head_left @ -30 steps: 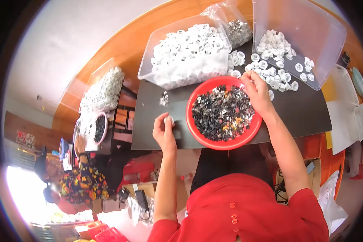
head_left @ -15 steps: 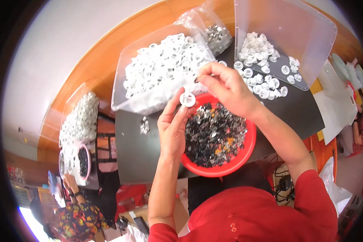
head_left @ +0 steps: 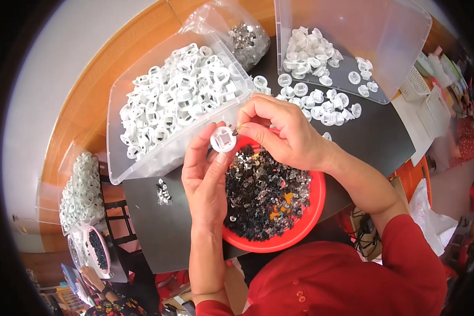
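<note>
In the head view, your left hand (head_left: 201, 171) holds a white disc (head_left: 223, 140) over the near-left side of the mouth of the box and above the upper left rim of the red bowl (head_left: 318, 205), its thumb and fingers clamped on the edge. The disc is round and smooth, with a plain pale rim and a squarish opening framed in the middle, greyer inside than the rim; its face is turned up toward you. Your right hand (head_left: 292, 131) has thumb and forefinger pinched together on a small dark piece (head_left: 235, 131), right at the disc's upper right edge; whether the two touch, you cannot tell. The bowl holds a loose heap of tiny black, clear and shiny bits with a few orange patches. Beyond your left hand, the clear plastic box (head_left: 166, 159) is heaped with similar white parts (head_left: 179, 95). More white rings (head_left: 329, 108) lie scattered on the dark table (head_left: 148, 239), near a second clear box (head_left: 353, 37) tipped on its side. A small cluster of bits (head_left: 164, 193) sits left of your left hand.
</note>
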Demonstrator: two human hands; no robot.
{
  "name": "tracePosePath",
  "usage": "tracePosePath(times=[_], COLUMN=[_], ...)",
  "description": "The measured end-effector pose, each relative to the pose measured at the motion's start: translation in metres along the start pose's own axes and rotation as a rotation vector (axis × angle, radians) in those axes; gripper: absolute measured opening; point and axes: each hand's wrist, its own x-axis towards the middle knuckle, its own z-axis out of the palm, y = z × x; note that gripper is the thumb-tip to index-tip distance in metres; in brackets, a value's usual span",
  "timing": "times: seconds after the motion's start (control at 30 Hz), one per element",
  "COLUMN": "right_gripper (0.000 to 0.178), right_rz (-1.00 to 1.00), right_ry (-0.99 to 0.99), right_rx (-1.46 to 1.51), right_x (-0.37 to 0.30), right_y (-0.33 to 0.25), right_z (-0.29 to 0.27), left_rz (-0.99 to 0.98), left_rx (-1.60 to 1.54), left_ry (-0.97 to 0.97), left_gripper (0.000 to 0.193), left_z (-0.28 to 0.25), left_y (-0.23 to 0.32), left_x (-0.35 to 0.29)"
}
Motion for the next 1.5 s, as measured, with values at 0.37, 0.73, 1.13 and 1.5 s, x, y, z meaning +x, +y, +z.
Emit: tracePosePath(times=[0.37, 0.73, 1.13, 1.5], right_gripper=[0.008, 0.009, 0.010, 0.012], right_rz=[-0.169, -0.294, 0.076, 0.307], right_ry=[-0.053, -0.033, 0.048, 0.089], right_rx=[-0.306, -0.515, -0.157, 0.152], right_x=[-0.007, -0.006, -0.008, -0.012], right_y=[0.000, 0.002, -0.003, -0.002], right_z=[0.016, 0.014, 0.014, 0.020], left_rz=[0.023, 0.036, 0.003, 0.027], left_rx=[0.002, -0.067, -0.081, -0.079], left_ry=[-0.030, -0.035, -0.002, -0.054], left_gripper=[0.047, 0.045, 0.047, 0.045], left_z=[-0.007, -0.008, -0.005, -0.006], left_y=[-0.009, -0.013, -0.010, -0.013], left_x=[-0.002, -0.002, -0.002, -0.001])
